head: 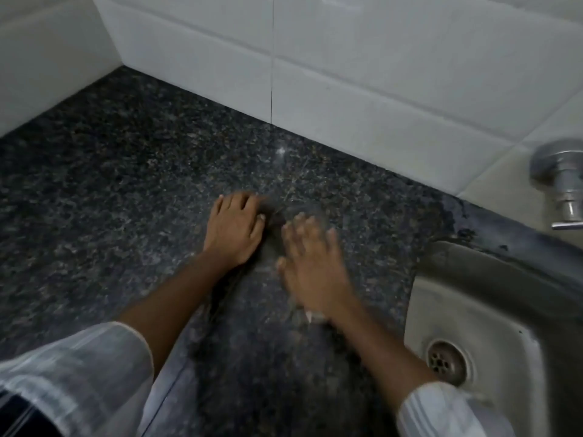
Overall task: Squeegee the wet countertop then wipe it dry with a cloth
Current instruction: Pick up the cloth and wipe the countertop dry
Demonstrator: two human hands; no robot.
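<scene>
Both my hands are low on the dark speckled granite countertop [126,171]. My left hand [235,228] lies palm down, its fingers and thumb closed on the far edge of a dark, blurred cloth [268,247] that runs back under my forearm. Just to its right, my right hand [312,260] is flat with the fingers spread, pressed on the cloth and smeared by motion. A small pale scrap [315,316] shows beside my right wrist. The countertop glints with a wet sheen past my fingertips. No squeegee is in view.
White wall tiles [347,74] border the countertop at the back and left. A steel sink [473,298] with its drain [444,362] is sunk in at the right, and a chrome tap [564,184] juts from the wall above it. The sink's rim is grimy.
</scene>
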